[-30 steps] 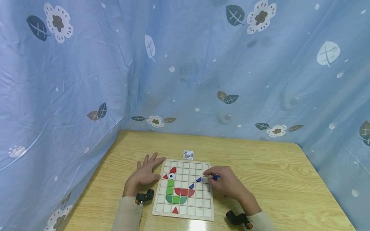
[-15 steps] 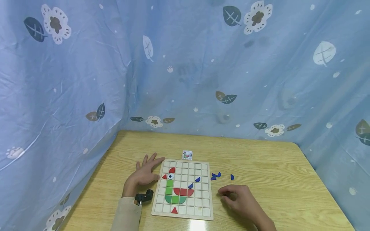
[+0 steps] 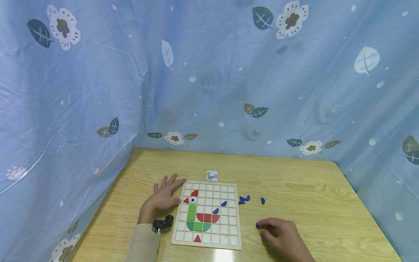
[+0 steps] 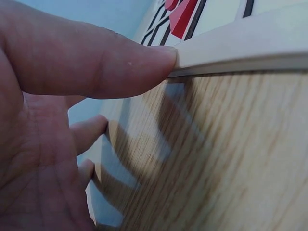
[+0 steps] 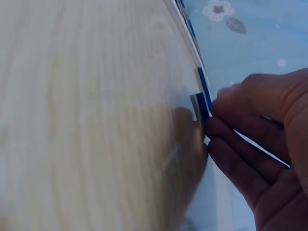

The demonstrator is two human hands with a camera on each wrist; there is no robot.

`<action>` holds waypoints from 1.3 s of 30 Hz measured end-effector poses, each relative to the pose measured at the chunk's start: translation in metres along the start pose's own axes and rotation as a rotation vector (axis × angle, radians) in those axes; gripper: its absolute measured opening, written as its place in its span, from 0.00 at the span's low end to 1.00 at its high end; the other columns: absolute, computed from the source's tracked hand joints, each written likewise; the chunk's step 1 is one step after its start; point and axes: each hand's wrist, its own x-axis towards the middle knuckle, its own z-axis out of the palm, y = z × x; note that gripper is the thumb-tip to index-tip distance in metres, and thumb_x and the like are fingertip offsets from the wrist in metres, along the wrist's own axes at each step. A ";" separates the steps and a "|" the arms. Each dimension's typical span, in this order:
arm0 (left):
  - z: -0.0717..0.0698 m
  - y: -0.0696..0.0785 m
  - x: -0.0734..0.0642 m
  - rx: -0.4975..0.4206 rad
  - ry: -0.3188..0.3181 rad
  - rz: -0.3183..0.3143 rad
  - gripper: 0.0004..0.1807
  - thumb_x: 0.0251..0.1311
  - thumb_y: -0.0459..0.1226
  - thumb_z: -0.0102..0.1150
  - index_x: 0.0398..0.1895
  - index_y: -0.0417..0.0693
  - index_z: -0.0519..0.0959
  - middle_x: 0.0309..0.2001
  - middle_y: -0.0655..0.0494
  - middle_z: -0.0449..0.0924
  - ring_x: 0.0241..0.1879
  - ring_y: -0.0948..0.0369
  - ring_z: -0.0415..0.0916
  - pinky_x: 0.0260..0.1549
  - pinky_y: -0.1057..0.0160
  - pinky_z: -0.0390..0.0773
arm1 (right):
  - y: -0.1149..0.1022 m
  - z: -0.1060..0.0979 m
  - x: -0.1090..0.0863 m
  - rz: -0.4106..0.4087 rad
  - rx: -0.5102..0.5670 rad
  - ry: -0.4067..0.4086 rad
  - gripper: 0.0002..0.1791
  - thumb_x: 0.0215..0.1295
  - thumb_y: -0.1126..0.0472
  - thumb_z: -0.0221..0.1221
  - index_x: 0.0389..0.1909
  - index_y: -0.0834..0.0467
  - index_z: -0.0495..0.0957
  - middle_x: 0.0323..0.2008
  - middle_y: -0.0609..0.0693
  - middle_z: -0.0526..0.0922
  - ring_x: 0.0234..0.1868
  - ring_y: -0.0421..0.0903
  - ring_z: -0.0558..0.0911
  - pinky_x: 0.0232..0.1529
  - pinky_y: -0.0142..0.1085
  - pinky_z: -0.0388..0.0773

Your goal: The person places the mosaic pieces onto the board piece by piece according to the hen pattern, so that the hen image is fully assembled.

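My left hand [image 3: 162,197] lies spread at the left side of a wooden grid board [image 3: 229,230]. Its thumb tip [image 4: 161,57] presses against the board's edge in the left wrist view. On the board, red, green and blue pieces and a round eye piece [image 3: 193,200] form a bird-like shape. Right of the board, my right hand [image 3: 279,234] is low over the table, forefinger tip at a small blue half-round piece [image 3: 257,225]. The thumb stands apart from that finger. In the right wrist view the blue piece [image 5: 201,107] is right at the fingertips.
Several blue half-round pieces [image 3: 242,199] lie by the board's right edge, and a single blue piece [image 3: 263,201] farther right. A small picture card [image 3: 211,175] sits behind the board. A blue patterned curtain [image 3: 209,72] hangs around the wooden table [image 3: 304,193].
My right hand has moved from the board's right edge toward the near right, uncovering several blue pieces. The single near blue piece now shows at its fingertips. The left hand stays put.
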 end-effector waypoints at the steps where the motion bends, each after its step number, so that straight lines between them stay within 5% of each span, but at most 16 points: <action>1: 0.000 0.000 0.000 0.002 0.000 -0.001 0.45 0.60 0.30 0.70 0.83 0.52 0.70 0.89 0.35 0.45 0.87 0.28 0.26 0.75 0.18 0.21 | -0.001 0.001 0.001 0.017 -0.016 0.002 0.18 0.56 0.72 0.78 0.38 0.45 0.92 0.38 0.33 0.93 0.44 0.30 0.90 0.50 0.17 0.80; 8: 0.000 -0.001 0.000 0.007 -0.001 0.003 0.45 0.60 0.30 0.70 0.83 0.52 0.70 0.89 0.35 0.45 0.87 0.28 0.26 0.75 0.17 0.21 | -0.006 0.013 0.014 0.049 -0.079 0.034 0.19 0.53 0.72 0.79 0.40 0.46 0.92 0.40 0.31 0.93 0.46 0.33 0.90 0.50 0.35 0.89; 20: 0.001 0.000 0.000 -0.003 -0.001 -0.002 0.45 0.59 0.30 0.70 0.83 0.53 0.70 0.90 0.36 0.45 0.87 0.29 0.25 0.75 0.18 0.21 | -0.010 0.021 0.024 0.029 -0.034 -0.083 0.16 0.56 0.75 0.75 0.40 0.52 0.92 0.40 0.38 0.93 0.44 0.33 0.88 0.47 0.35 0.89; 29: 0.002 -0.001 0.000 -0.001 0.004 -0.003 0.45 0.59 0.30 0.70 0.83 0.53 0.70 0.89 0.36 0.45 0.87 0.29 0.25 0.75 0.18 0.21 | -0.008 0.025 0.037 -0.229 -0.088 -0.017 0.21 0.49 0.78 0.77 0.37 0.50 0.92 0.38 0.38 0.94 0.41 0.37 0.92 0.46 0.29 0.88; 39: 0.000 -0.003 0.000 -0.030 -0.014 0.007 0.45 0.61 0.29 0.70 0.84 0.54 0.70 0.90 0.36 0.44 0.87 0.29 0.24 0.74 0.18 0.19 | -0.023 0.034 0.075 -0.370 -0.035 -0.193 0.15 0.58 0.77 0.73 0.40 0.55 0.92 0.39 0.42 0.95 0.43 0.38 0.92 0.44 0.30 0.89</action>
